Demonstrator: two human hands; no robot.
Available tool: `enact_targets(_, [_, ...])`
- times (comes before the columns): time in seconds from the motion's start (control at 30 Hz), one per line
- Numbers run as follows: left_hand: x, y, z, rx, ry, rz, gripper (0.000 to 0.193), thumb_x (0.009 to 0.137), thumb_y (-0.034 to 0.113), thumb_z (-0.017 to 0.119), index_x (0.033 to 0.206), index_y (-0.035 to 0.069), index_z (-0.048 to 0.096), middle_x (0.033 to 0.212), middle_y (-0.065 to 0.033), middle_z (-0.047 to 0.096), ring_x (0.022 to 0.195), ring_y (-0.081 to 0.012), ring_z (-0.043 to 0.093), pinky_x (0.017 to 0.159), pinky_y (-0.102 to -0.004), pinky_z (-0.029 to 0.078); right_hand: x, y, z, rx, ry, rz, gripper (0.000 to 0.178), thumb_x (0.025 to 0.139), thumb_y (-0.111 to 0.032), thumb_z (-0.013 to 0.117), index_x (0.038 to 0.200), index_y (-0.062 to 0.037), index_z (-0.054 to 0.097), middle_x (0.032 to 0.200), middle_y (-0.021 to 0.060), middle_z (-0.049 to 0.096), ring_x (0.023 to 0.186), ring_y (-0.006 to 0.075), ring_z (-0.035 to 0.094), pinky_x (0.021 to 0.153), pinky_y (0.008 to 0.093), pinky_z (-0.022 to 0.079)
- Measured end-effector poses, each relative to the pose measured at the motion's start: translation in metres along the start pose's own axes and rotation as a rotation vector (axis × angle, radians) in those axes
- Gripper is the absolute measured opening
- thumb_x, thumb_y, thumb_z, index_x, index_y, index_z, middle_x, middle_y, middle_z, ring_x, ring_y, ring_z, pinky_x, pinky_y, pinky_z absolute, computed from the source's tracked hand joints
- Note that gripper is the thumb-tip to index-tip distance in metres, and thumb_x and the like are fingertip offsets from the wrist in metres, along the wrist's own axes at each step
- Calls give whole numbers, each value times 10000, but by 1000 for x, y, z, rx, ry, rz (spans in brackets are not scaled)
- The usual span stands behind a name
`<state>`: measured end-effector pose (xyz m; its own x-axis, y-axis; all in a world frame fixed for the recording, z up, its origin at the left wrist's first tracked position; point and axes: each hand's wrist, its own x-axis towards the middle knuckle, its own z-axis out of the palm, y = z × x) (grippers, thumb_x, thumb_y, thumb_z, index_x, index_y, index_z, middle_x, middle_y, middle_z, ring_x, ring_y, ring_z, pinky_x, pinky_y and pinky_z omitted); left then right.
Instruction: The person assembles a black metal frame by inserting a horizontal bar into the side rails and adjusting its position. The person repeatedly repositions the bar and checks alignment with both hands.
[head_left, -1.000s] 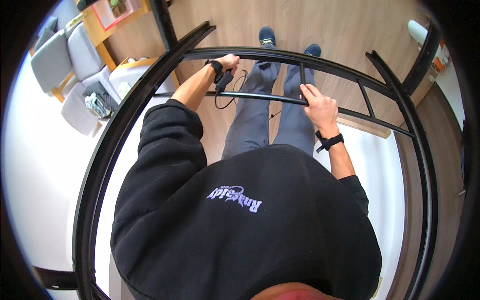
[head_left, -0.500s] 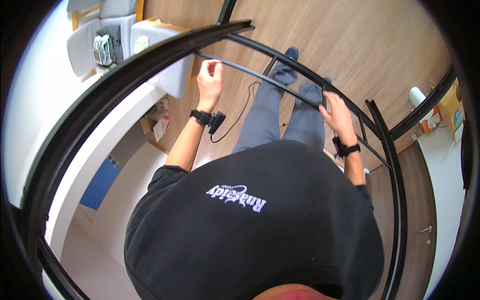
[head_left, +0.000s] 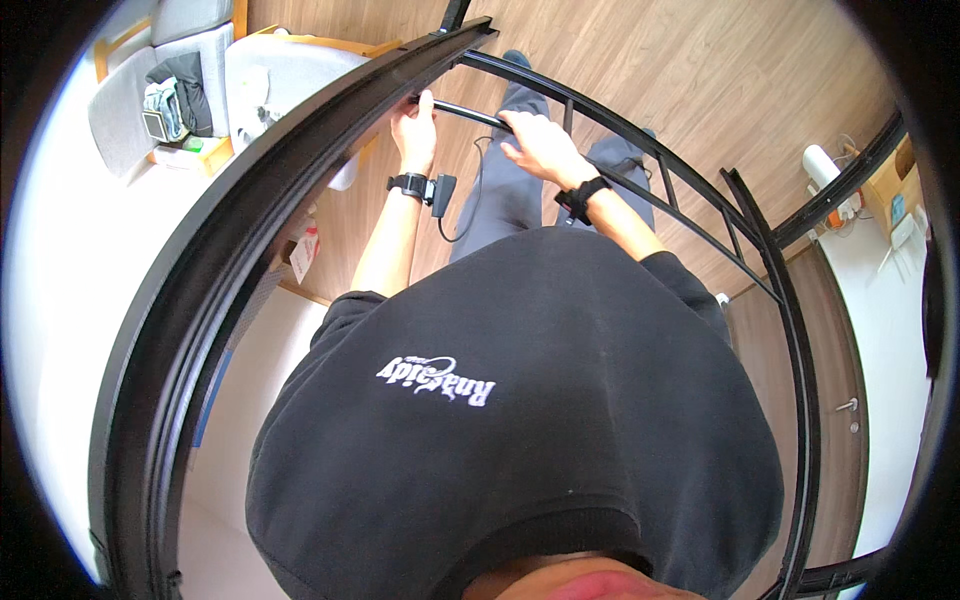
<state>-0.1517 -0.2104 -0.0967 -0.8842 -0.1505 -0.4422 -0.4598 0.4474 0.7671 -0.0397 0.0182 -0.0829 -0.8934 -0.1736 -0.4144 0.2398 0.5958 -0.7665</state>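
A black metal frame, perhaps a bed frame, surrounds me, with a thick side beam [head_left: 180, 330] on the left. A thin metal bar [head_left: 465, 110] runs right from near that beam. My left hand [head_left: 413, 138] is at the bar's left end, fingers pinched together; what they hold, if anything, is too small to make out. My right hand [head_left: 545, 148] grips the same bar a little farther right, its fingers over the top. Both wrists wear black straps; a small black box [head_left: 440, 195] with a cable sits at the left one.
Short struts join the thin bar to an outer rail [head_left: 610, 115]. Grey cushioned chairs [head_left: 190, 60] stand at the far left, with dark clothing [head_left: 190, 90] on one. A white cylinder [head_left: 820, 165] and cables are at the far right, above a brown door [head_left: 835, 350].
My right hand has moved left along the bar, closer to my left hand. My left hand has shifted slightly up to the bar's end beside the side beam. The view has shifted too.
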Motion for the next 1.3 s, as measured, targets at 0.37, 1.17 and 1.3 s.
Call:
enact_targets(0.37, [-8,-7,-13,201,-157,-74,247,1037,136,698,1242,1,669,1120,-76,721,1009,-156,693,874,-301,582,82,-1,64,226,63,-188,290,1080,-368,564,1146,-86,557,808,214,689,771,419,710,643,495,549])
enact_targets(1.17, [-7,51,-14,481,-224,100,209,965,218,777,1023,17,790,928,-68,767,815,-165,700,775,-341,563,73,3,28,421,-228,-67,299,1101,-363,517,1105,-64,511,726,249,678,744,488,683,644,572,530])
enact_targets(1.3, [-4,46,-19,550,-281,74,203,972,211,764,983,9,770,850,-54,726,760,-156,666,724,-344,540,74,4,30,440,-174,-83,291,1087,-353,543,1058,-65,520,702,235,673,703,478,681,614,569,541])
